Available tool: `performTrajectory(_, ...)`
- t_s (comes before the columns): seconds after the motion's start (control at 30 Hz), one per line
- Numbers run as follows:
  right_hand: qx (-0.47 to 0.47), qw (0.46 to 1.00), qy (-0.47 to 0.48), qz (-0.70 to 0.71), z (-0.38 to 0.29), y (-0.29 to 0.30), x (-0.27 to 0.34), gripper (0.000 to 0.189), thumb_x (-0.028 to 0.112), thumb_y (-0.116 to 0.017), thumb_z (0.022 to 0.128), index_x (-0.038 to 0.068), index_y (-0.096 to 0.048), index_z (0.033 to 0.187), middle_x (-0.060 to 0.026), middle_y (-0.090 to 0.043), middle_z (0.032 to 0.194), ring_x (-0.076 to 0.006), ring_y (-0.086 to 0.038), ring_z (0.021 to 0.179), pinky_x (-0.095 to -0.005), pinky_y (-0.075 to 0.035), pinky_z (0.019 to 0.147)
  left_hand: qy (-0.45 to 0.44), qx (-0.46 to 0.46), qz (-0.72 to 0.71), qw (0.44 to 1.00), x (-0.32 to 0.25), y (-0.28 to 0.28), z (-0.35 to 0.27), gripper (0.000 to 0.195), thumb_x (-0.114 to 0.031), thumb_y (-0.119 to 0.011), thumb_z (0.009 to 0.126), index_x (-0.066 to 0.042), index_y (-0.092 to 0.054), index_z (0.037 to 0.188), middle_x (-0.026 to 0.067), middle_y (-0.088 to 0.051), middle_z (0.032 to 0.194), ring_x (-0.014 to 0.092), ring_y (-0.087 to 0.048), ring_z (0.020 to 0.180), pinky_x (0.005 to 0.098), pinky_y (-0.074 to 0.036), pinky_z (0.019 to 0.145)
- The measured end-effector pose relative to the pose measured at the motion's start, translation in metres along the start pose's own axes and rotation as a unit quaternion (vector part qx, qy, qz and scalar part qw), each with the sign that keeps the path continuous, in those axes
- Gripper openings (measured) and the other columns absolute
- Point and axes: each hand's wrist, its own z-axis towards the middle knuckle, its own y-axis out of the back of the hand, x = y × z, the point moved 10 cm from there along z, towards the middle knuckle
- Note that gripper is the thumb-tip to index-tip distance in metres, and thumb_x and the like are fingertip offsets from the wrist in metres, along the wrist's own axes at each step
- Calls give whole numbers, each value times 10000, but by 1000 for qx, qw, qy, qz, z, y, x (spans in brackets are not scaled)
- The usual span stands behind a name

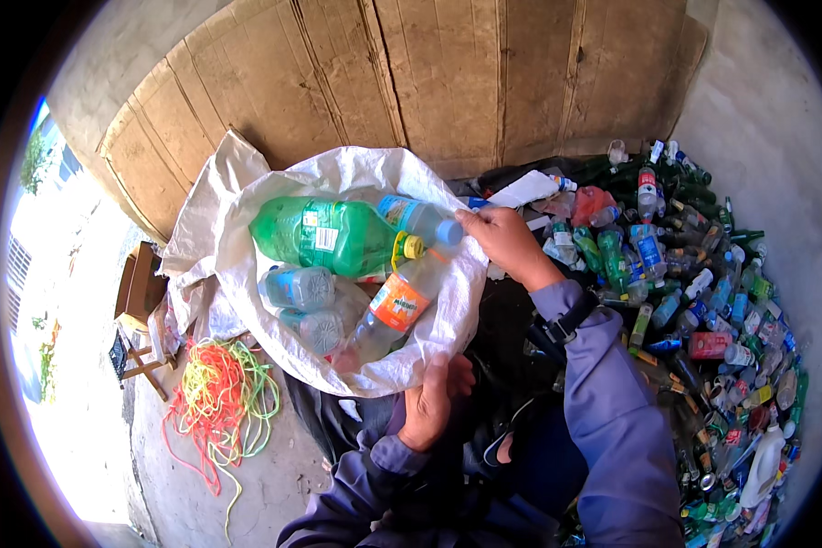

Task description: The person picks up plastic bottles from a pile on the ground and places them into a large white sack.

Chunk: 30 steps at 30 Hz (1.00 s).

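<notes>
A white woven plastic sack (246, 308) stands open-mouthed before me. Inside lie a large green plastic bottle (294, 233) with a yellow cap, a clear bottle with an orange Mirinda label (401, 301), a blue-capped clear bottle (418, 219) and other clear bottles (301, 288). My right hand (510, 243) pinches the sack's rim on the right between thumb and fingers. At the near rim, my left hand (428, 404) has its thumb against the sack's edge; its fingers are partly hidden, with some showing beyond the thumb.
A large heap of plastic and glass bottles (651, 260) fills the right side against a wall. Flattened cardboard (445, 75) leans behind the sack. Tangled red and yellow-green plastic twine (212, 397) lies on the floor at left, near a small wooden-legged stool (147, 370) and a brown box (140, 281).
</notes>
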Motion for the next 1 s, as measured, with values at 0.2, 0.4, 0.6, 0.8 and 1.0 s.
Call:
performTrajectory(0.2,-115,992,27,34,-2,38,28,262,187,-637,863,-61,-666,784,-22,-583,616,-73,-505,593,-301,-403,536,23,-23,1,999,-4,4,3,491,-407,-377,1036,0,-641,953,85,-648,759,137,-589,636,257,-427,583)
performTrajectory(0.4,-178,977,47,-105,-3,52,50,285,250,-620,799,-26,-688,810,-216,-655,719,-385,-652,680,-428,-494,628,9,-6,-10,1000,-2,2,7,539,-426,-336,1037,-1,-641,913,91,-647,730,145,-581,624,268,-421,590)
performTrajectory(0.6,-139,989,35,-43,-9,44,23,345,309,-651,829,-22,-721,896,-201,-701,790,-355,-695,749,-393,-530,685,15,-66,-22,997,-5,5,9,620,-466,-288,1026,25,-610,829,133,-631,676,190,-584,563,292,-437,564)
performTrajectory(0.8,-91,995,28,26,-18,40,17,345,298,-654,916,-37,-717,970,-103,-714,793,-135,-638,731,-321,-499,690,-13,-53,1,998,-6,6,12,638,-501,-304,1026,23,-610,828,122,-630,644,188,-584,545,282,-429,544)
performTrajectory(1.0,-14,999,-17,24,-62,56,-31,318,292,-646,952,-20,-703,929,-60,-700,765,-114,-657,645,-295,-508,623,-31,-76,-18,996,-3,10,14,641,-532,-324,1018,20,-605,852,124,-630,636,194,-571,510,271,-398,504)
